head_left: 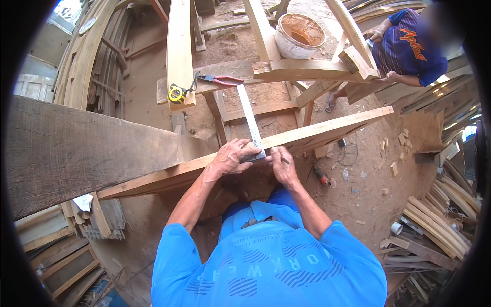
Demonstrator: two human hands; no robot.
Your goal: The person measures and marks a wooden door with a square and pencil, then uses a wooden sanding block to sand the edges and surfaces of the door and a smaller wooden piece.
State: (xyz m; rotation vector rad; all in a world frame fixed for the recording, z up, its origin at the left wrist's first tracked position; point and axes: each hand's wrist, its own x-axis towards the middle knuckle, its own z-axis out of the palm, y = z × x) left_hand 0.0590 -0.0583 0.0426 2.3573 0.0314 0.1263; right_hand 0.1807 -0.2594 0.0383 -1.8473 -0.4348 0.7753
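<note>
A long, pale wooden board (317, 131) crosses in front of me, rising toward the right. Against its near edge my left hand (232, 156) is closed on a try square (249, 112), whose light metal blade lies across the board and points away from me. Close beside the square's stock, my right hand (281, 165) is closed round a short, thin, dark stick that looks like a pencil (285, 160). Its tip is hidden by my fingers. Beyond the board, a yellow and black tape measure (177, 94) and red-handled pliers (225, 81) rest on a timber frame.
A wide dark plank (92, 146) stretches in from the left. Past the frame stands a mud-stained white bucket (302, 50). A co-worker in a dark blue shirt (401, 51) is at the far right. An orange power tool (321, 176) with a cord lies on the dirt floor among offcuts.
</note>
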